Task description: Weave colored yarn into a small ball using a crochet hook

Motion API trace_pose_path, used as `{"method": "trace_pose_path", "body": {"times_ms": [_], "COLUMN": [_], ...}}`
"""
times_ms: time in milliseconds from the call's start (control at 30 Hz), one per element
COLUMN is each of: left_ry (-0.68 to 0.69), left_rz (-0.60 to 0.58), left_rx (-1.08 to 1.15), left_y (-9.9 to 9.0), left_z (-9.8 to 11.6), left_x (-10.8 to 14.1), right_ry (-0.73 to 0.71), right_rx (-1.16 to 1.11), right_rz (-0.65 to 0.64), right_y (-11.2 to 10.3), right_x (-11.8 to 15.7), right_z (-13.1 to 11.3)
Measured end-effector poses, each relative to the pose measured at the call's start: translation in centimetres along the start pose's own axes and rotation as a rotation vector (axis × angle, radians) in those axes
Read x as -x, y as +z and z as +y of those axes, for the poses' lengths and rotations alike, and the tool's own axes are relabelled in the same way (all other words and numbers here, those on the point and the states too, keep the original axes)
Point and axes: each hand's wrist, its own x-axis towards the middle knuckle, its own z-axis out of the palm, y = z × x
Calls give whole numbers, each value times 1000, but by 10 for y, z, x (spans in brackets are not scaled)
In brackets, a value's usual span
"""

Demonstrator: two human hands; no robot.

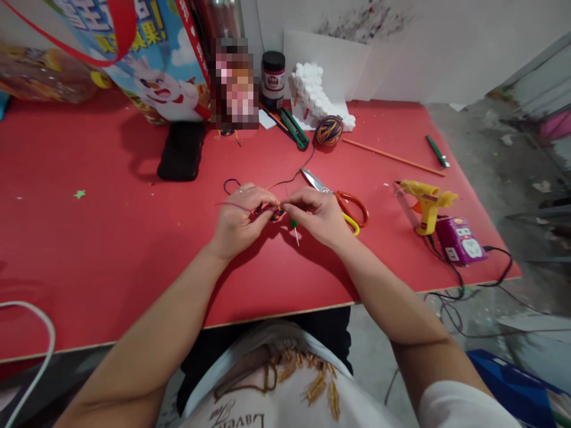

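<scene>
My left hand (241,221) pinches a small piece of multicoloured yarn work (277,213) in dark blue, orange and red. A loose reddish yarn end sticks out to the left across its fingers. Thumb and forefinger of my right hand (319,217) are pressed together at the right edge of that piece, closed on the yarn there. Just under those fingers shows a slim metal-tipped tool (294,226) with a green part; whether the hand holds it is hidden. From the work, a strand runs back to a multicoloured yarn ball (329,131).
Scissors (352,208) with orange and yellow handles lie beside my right hand. Farther right are a yellow glue gun (427,205), a purple power box (461,241) and an orange stick (392,157). Behind sit a green cutter (294,129), a dark jar (273,80) and a black phone (182,151).
</scene>
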Motion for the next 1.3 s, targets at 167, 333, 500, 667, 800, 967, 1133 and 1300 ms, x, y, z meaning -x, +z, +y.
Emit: {"method": "trace_pose_path", "body": {"times_ms": [167,333,500,667,800,967,1133,1300], "left_ry": [92,148,159,129,41,-25,-69,-297], "left_rz": [-88,-114,-126,-89,-54,-16,-37,1], "left_rx": [-180,-237,-253,-137,24,56,10,182], "left_y": [0,0,0,2,5,5,6,7], "left_z": [-3,-4,-4,-3,2,2,0,3], "left_x": [0,0,2,2,1,1,1,4], "right_ry": [45,110,42,-180,-198,118,122,124], "right_rx": [4,-65,10,207,213,-174,-144,-224], "right_rz": [13,-14,-16,32,114,-26,-77,-45], "right_y": [1,4,4,3,0,-2,1,1], "right_x": [1,3,4,3,0,0,2,1], "right_z": [-2,-2,-2,2,5,5,3,2]}}
